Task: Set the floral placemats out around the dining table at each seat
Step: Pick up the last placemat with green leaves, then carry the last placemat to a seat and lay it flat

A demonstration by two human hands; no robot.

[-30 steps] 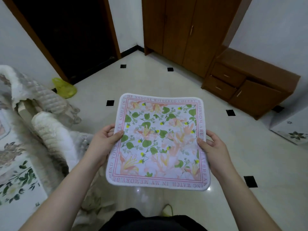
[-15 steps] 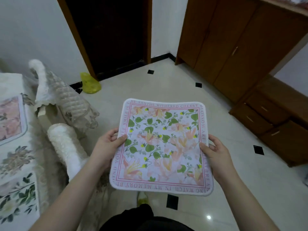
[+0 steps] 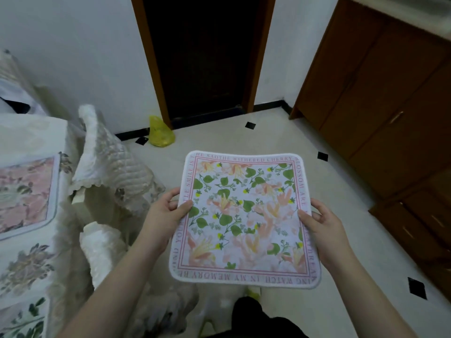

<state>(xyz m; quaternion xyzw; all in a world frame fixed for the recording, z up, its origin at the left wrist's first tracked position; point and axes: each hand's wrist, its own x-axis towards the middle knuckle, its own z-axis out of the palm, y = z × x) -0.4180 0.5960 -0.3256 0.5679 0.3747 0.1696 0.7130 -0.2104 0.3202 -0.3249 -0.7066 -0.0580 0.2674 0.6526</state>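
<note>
1. The floral placemat point(image 3: 245, 220) was held flat in the air over the tiled floor point(image 3: 244, 137), in front of the person and to the right of the desk; pink blossoms and green leaves filled its field, and a pink band of lettering ran round its white edge.
2. The left hand point(image 3: 162, 215) gripped the placemat's left edge, thumb lying on the printed face and the fingers point(image 3: 170, 195) curled beneath the mat.
3. The right hand point(image 3: 324, 230) gripped the right edge in the same manner, thumb on top and the fingers point(image 3: 317, 208) wrapped under the rim.
4. A second placemat point(image 3: 24, 196), pink-flowered with a pale border, lay flat on the desk point(image 3: 26, 269) at the left, whose top was covered by a cloth printed with flowers.
5. A chair point(image 3: 109, 167) draped in a quilted cream cover stood just beside the desk, between it and the held mat.
6. A yellow bag point(image 3: 159, 132) lay on the floor against the wall, near the foot of the dark doorway point(image 3: 205, 57).
7. A brown wooden cabinet point(image 3: 390, 113) lined the right side of the room, with drawers lower down towards the near right.
8. The floor was pale, with small black diamond insets.
</note>
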